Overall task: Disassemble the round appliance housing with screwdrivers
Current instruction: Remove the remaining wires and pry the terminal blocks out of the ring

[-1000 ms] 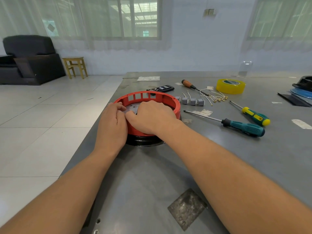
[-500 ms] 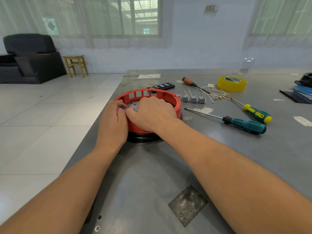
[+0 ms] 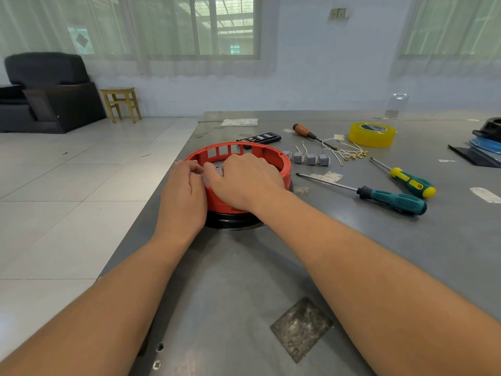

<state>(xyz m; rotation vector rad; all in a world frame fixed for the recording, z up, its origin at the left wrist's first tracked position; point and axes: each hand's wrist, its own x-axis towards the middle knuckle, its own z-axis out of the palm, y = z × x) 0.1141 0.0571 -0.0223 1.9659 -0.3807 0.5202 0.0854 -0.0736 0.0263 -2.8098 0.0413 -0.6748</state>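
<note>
Little has shifted since a second ago: both hands stay on the near-left rim of the red round housing [image 3: 273, 156]. It sits on a black base [image 3: 233, 222] near the table's left edge [image 3: 151, 213]. Left hand [image 3: 183, 198] curls over the outside wall; right hand [image 3: 244, 180] drapes over the rim, fingertips hidden inside. Teal screwdriver [image 3: 390, 199] and yellow-green screwdriver [image 3: 409, 181] lie apart to the right; bare tabletop lies nearer.

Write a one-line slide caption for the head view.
Both hands, left and right, work at the red round housing; three screwdrivers lie unused.
</note>
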